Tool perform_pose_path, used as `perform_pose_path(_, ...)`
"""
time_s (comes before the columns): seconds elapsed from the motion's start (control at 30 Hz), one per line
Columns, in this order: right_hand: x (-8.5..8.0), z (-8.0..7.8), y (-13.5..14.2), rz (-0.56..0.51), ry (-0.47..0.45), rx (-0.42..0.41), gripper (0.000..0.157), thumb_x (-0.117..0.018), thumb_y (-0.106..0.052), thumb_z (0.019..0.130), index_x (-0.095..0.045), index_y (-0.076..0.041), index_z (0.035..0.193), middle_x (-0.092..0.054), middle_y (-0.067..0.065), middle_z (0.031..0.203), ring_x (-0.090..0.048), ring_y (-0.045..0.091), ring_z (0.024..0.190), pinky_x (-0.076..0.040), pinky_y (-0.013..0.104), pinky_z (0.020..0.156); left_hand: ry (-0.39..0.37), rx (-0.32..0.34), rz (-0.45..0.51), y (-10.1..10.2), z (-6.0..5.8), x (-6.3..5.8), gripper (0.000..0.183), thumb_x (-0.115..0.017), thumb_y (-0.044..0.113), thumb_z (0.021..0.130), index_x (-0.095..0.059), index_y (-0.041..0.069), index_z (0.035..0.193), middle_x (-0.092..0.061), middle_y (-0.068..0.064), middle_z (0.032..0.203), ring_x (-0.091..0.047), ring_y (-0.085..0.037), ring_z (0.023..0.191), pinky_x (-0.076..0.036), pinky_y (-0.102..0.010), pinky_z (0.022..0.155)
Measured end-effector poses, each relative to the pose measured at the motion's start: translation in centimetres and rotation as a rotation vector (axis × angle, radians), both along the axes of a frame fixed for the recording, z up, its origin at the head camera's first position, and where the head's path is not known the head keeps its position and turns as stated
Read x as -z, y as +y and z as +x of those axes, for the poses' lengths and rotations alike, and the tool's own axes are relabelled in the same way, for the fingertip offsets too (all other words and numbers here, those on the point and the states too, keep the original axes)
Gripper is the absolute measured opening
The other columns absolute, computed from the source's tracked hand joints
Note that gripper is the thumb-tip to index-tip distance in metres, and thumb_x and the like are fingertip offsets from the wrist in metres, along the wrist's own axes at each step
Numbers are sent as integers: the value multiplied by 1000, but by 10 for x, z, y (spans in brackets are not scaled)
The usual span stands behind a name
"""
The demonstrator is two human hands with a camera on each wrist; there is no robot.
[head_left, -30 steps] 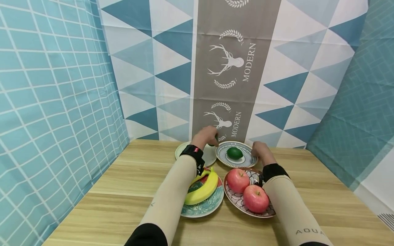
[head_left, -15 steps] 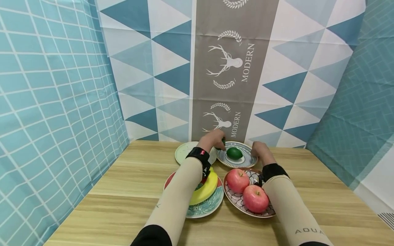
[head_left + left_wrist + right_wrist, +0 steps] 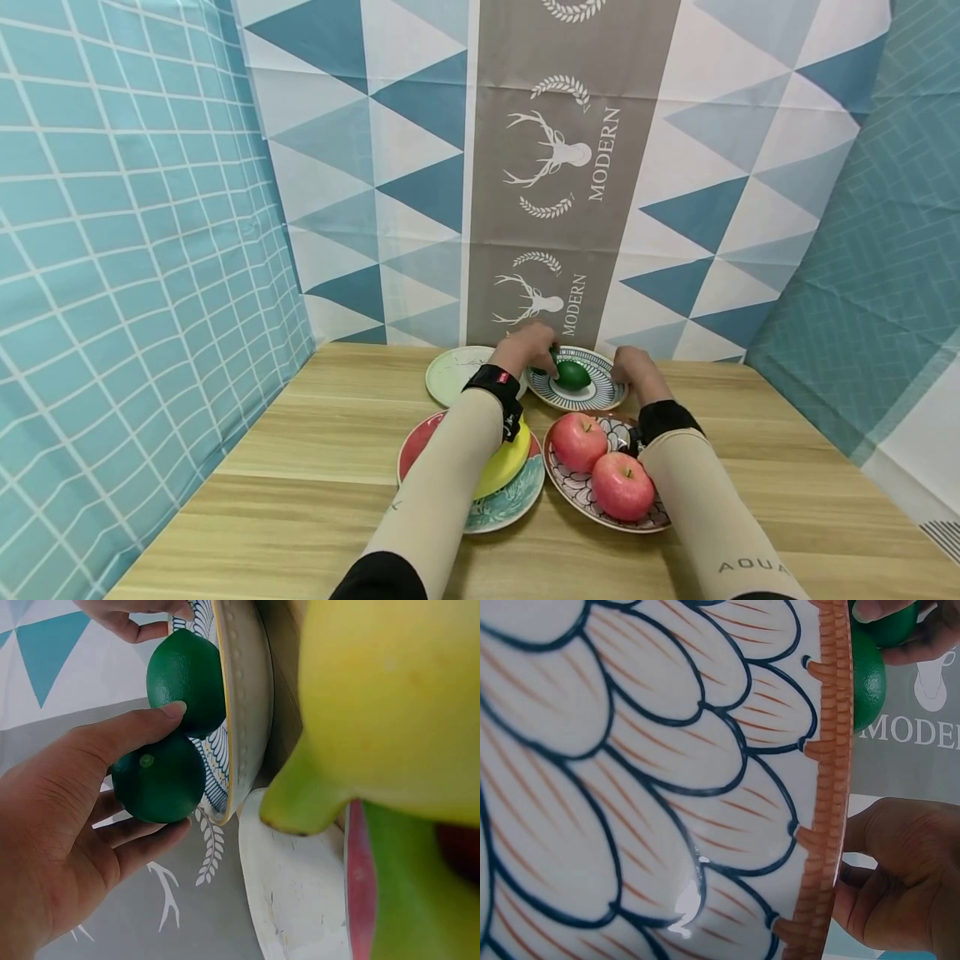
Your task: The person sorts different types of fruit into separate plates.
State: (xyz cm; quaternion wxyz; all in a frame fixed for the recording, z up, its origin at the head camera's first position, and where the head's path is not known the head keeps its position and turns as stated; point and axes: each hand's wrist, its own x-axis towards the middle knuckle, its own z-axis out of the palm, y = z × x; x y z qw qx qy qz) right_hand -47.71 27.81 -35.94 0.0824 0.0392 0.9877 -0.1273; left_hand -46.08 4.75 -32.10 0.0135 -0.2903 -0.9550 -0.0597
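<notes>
My left hand (image 3: 531,343) pinches a dark green lime (image 3: 154,787) between thumb and fingers, over the left side of the blue-and-white patterned plate (image 3: 561,402). A second lime (image 3: 576,376) lies on that plate. In the left wrist view the two limes touch or nearly touch. My right hand (image 3: 637,368) is at the plate's right rim with bent fingers; in the left wrist view its fingertips grip the rim. From the right wrist, the brown-rimmed plate (image 3: 821,787) hides part of the right hand (image 3: 900,881).
Nearer me, yellow bananas (image 3: 506,462) lie on a red-and-teal plate (image 3: 517,508), partly under my left forearm. Two red apples (image 3: 622,486) sit on the brown-rimmed plate beside it. A pale plate (image 3: 450,375) stands behind, left of the patterned plate. A printed curtain (image 3: 420,208) backs the table.
My left hand has moved right with the lime, from above the pale plate to over the patterned plate, close to the other lime. The right hand has stayed at the rim.
</notes>
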Motion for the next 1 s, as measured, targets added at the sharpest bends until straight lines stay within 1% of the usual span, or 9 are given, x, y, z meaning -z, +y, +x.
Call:
perform_pose_path(0.23, -2, 4, -2, -6, 0, 7, 21, -55, 1, 98, -60, 10, 116, -60, 23, 105, -61, 32, 88, -55, 30, 61, -28, -9, -10, 0, 5, 0, 46, -91, 32, 86, -74, 14, 125, -68, -3, 124, -61, -18, 109, -53, -31, 93)
perform_pose_path(0.47, -3, 3, -4, -31, -6, 29, 27, -55, 2, 98, -58, 12, 123, -59, 23, 107, -62, 32, 90, -56, 30, 60, -54, -11, -6, -1, 3, 1, 49, -90, 33, 87, -74, 15, 129, -67, -4, 128, -61, -18, 111, -53, -32, 94)
perform_pose_path(0.63, -2, 0, -1, -22, 2, 9, 22, -56, 2, 97, -60, 11, 117, -60, 22, 103, -62, 31, 85, -55, 29, 57, -58, -9, -10, 0, 3, 1, 49, -90, 33, 87, -73, 15, 130, -67, -4, 129, -61, -18, 112, -53, -32, 95)
perform_pose_path(0.73, -2, 3, 0, -18, 9, -15, 20, -56, 2, 96, -61, 11, 113, -60, 22, 100, -62, 31, 82, -54, 29, 56, -65, -9, -11, 0, 3, 1, 51, -91, 32, 87, -73, 15, 131, -67, -5, 129, -61, -19, 114, -53, -33, 97)
perform_pose_path(0.8, -2, 5, 1, -13, 10, -29, 20, -55, 2, 96, -61, 10, 114, -60, 22, 101, -61, 31, 82, -53, 29, 57, -74, -5, -5, 0, 4, 1, 51, -91, 31, 87, -73, 14, 131, -66, -5, 129, -61, -20, 114, -52, -33, 98)
perform_pose_path(0.9, -3, 8, 1, 18, 7, -49, 18, -56, 2, 96, -61, 10, 111, -60, 22, 100, -59, 30, 83, -51, 30, 59, -76, 2, -2, 0, 6, 1, 51, -90, 32, 87, -73, 13, 131, -66, -6, 131, -60, -20, 116, -52, -33, 100)
perform_pose_path(1.0, -4, 10, 0, 45, 6, -61, 15, -57, 1, 96, -62, 8, 108, -60, 20, 99, -58, 30, 84, -49, 30, 60, -73, 4, -9, 0, 8, 0, 56, -90, 35, 86, -71, 14, 135, -65, -6, 135, -59, -20, 121, -50, -33, 103)
